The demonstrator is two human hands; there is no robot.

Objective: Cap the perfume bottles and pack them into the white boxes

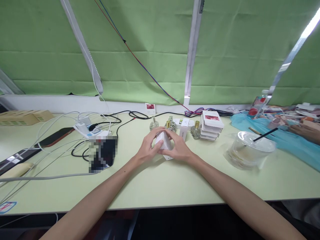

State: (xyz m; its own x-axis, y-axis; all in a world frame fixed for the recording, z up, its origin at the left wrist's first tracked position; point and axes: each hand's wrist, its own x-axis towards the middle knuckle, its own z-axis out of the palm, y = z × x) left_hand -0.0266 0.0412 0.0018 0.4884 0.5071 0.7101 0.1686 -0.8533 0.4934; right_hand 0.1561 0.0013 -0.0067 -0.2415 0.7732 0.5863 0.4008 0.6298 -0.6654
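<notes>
Between both hands, near the middle of the table, is a small white box (164, 141). My left hand (149, 145) grips its left side, with the thumb on the near face. On the other side my right hand (180, 146) is closed around the box too. Just behind the hands stand glass perfume bottles with gold tops, one bottle (154, 124) to the left and another bottle (195, 130) to the right. A narrow white box (184, 128) stands upright beside my right hand. The fingers hide part of the held box.
A stack of white boxes (211, 126) with red pictures stands right of the bottles. Farther right are a lidded plastic cup (251, 150) with a black straw and blue cloth (242, 121). Another person's hand (306, 132) is at the right edge. Cables and a power strip (93, 132) lie left.
</notes>
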